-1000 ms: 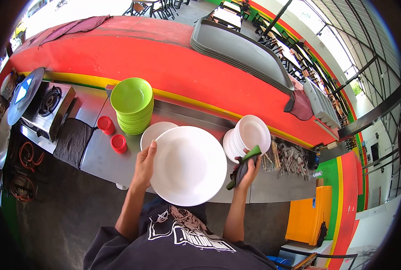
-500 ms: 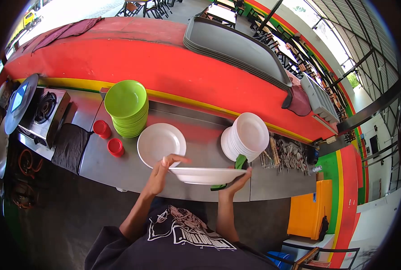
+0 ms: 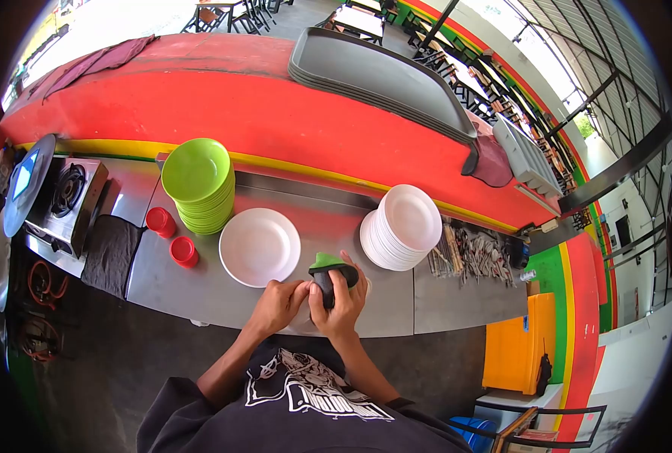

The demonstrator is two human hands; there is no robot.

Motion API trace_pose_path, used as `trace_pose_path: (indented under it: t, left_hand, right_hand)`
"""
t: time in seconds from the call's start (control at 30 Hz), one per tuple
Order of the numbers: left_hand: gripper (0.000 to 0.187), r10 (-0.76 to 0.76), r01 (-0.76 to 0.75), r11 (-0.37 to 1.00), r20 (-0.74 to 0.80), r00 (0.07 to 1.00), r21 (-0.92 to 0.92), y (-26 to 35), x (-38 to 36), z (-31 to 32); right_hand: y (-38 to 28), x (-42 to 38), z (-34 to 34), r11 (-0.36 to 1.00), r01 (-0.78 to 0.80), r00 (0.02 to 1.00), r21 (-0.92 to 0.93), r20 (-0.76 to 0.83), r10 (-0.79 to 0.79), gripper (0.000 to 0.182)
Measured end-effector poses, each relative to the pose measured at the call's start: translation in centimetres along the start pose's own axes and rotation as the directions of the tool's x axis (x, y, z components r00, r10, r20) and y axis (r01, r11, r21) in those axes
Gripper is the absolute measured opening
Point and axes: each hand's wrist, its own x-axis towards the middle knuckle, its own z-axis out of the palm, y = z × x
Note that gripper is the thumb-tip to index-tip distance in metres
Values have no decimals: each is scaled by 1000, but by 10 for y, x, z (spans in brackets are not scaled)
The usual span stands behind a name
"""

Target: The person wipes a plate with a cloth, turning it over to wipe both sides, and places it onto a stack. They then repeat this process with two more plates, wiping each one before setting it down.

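My right hand (image 3: pixel 340 306) grips a green and black cloth (image 3: pixel 328 273), its fingers wrapped round it in front of my body. Close beside it, my left hand (image 3: pixel 279 306) has its fingers pinched together near the cloth; what they hold, if anything, is hidden. Just beyond my left hand, a white plate (image 3: pixel 260 248) lies face up on the metal counter. A stack of white plates (image 3: pixel 404 226) stands further right, its top ones tilted. A small pale edge shows beside my right fingers, too little to identify.
Green bowls (image 3: pixel 198 181) are stacked at the left of the metal counter (image 3: pixel 381 306), near two red cups (image 3: pixel 183 252). Further left are a dark cloth (image 3: pixel 113 251) and a stove (image 3: pixel 68 196). Cutlery (image 3: pixel 476 257) lies at the right. Grey trays (image 3: pixel 381 79) rest on the red ledge.
The white plate that was held between both hands no longer shows in them. My hands have come together, the right one moving left with the cloth. The view has shifted slightly.
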Motion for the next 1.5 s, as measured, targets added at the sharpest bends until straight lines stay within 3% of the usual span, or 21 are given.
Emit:
trace_pose_path:
  t: [0.07, 0.1, 0.17, 0.23, 0.37, 0.5, 0.6, 0.63, 0.7, 0.77, 0.83, 0.93, 0.97, 1.03, 1.13, 1.27, 1.37, 1.47, 1.5]
  left_hand:
    - [34, -82, 83, 995, -20, 996, 46, 5, -1, -3]
    - [36, -124, 126, 990, -33, 992, 70, 7, -2, -5]
    - [45, -123, 121, 992, -190, 974, -26, 6, -3, -10]
    - [52, -174, 134, 980, -320, 931, -146, 4, -3, -10]
    - [57, -291, 154, 935, -443, 848, -320, -2, 6, -5]
    - [58, -311, 206, 934, -381, 871, -291, -1, 10, -3]
    - [57, -268, 237, 961, -288, 919, -139, 10, 12, -1]
    - [56, -242, 232, 970, -257, 936, -71, 13, 14, 2]
    - [51, -194, 163, 978, -285, 939, -131, 9, 14, 16]
    - [49, -161, 100, 975, -327, 931, -196, -1, 14, 25]
    - [48, -160, 98, 975, -326, 932, -199, 2, 16, 21]
    - [51, -219, 213, 976, -293, 931, -51, 11, 15, 6]
    - [53, -219, 213, 976, -312, 924, -52, 11, 15, 2]
    - [55, -229, 213, 973, -366, 902, -84, 6, 13, -3]
    - [61, -243, 180, 968, -467, 850, -177, -1, 12, -6]
    - [62, -255, 116, 959, -600, 759, -261, -5, 12, -2]
    - [61, -282, 86, 942, -624, 729, -326, -15, 10, 6]
    - [59, -332, 109, 904, -520, 786, -413, -22, 7, 7]
    - [57, -326, 114, 902, -484, 812, -415, -19, 7, 4]
  right_hand:
    - [11, 4, 3, 998, -51, 997, 36, -49, 53, 40]
    - [19, 6, 3, 979, -155, 980, 136, -102, 169, 40]
    - [32, 11, -2, 810, -418, 874, 412, -64, 483, 41]
    - [51, 7, 0, 729, -458, 814, 508, -89, 574, 43]
    - [52, -18, 9, 707, -543, 752, 453, -113, 649, 49]
    - [42, -8, 5, 702, -521, 780, 486, -61, 622, 49]
    - [28, 4, -2, 835, -469, 878, 287, 45, 477, 44]
    - [24, 11, 5, 964, -205, 975, 172, -51, 216, 41]
    - [-2, 17, -1, 1000, -18, 997, 23, 77, 17, 42]
    - [-21, 13, -1, 991, 132, 966, -11, 226, -126, 41]
    - [-17, 11, 3, 993, 120, 978, 15, 172, -120, 41]
    - [14, 26, 8, 994, 52, 999, 97, 4, -53, 42]
    - [23, 28, 7, 965, -134, 990, 224, -5, 138, 43]
    - [38, 27, 8, 761, -465, 866, 452, 53, 497, 45]
    - [54, 2, 26, 676, -548, 755, 493, -57, 653, 48]
    - [49, -31, 50, 260, -568, 487, 781, 64, 871, 46]
    - [41, -27, 45, 61, -513, 432, 856, 196, 880, 47]
    - [45, -13, 30, 185, -514, 443, 838, 75, 893, 45]
    - [53, -11, 26, 260, -533, 488, 805, 42, 872, 42]
